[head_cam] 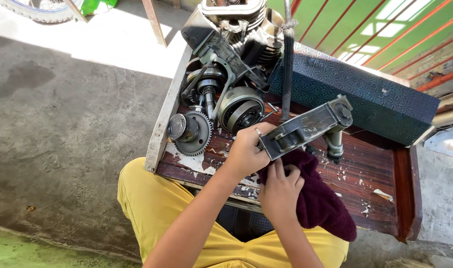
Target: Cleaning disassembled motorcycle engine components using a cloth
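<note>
Two hands: left hand grips metal part, right hand presses maroon cloth.

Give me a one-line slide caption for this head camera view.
Left hand grips a scratched grey metal engine part while the right hand presses a dark maroon cloth beneath it, over a worn wooden tray.

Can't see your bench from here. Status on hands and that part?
Left hand clamped on grey metal bracket. Right hand on maroon cloth beneath it. Gear and engine parts beside.
</note>
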